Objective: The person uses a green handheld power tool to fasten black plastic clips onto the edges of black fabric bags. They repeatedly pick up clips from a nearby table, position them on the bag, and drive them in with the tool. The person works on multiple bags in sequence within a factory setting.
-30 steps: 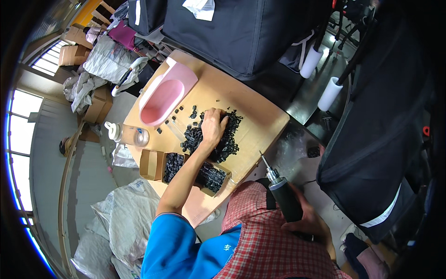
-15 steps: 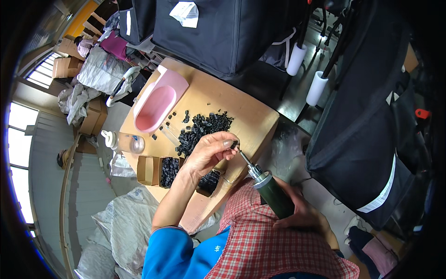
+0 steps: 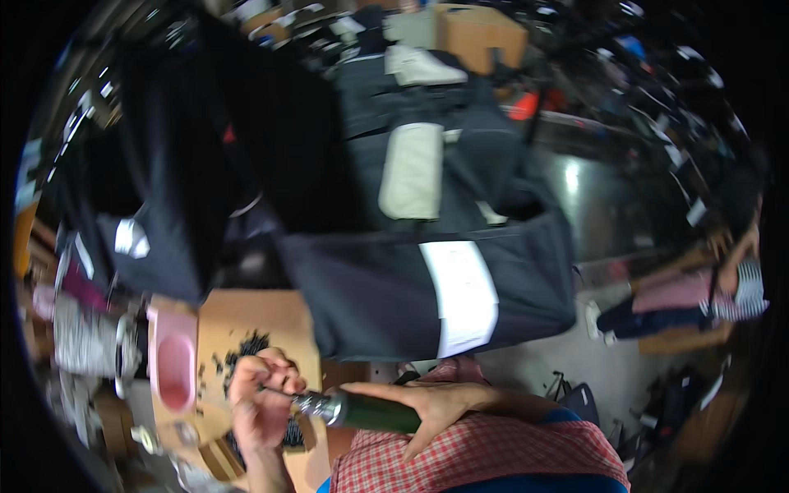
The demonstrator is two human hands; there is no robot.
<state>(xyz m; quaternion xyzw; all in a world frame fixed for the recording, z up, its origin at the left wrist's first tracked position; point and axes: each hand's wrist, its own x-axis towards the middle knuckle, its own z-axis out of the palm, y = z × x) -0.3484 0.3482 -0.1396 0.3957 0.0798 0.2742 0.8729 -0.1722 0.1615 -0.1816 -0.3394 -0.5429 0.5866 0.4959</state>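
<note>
My right hand (image 3: 448,407) is wrapped round the dark green body of a power screwdriver (image 3: 374,412), which lies level across my front with its metal nose to the left. At the bit end, my left hand (image 3: 259,403) has its fingers curled in a pinch. A small dark piece, blurred, shows between those fingers, close to the screwdriver's tip. Beyond the left hand, a heap of small black plastic parts (image 3: 251,341) lies on the cardboard-brown tabletop (image 3: 283,320). More black parts fill an open box (image 3: 293,433) beside my left wrist.
A pink tray (image 3: 174,361) and a clear bottle (image 3: 177,431) stand at the table's left. A large black fabric item (image 3: 370,296) with a white label rises just ahead of my hands. Far right, a person in a striped sleeve (image 3: 744,287) is near a cardboard box.
My view has swung to the right, so the table now sits lower left and the black fabric item fills the middle. The screwdriver has turned more level, its tip still at my left fingers.
</note>
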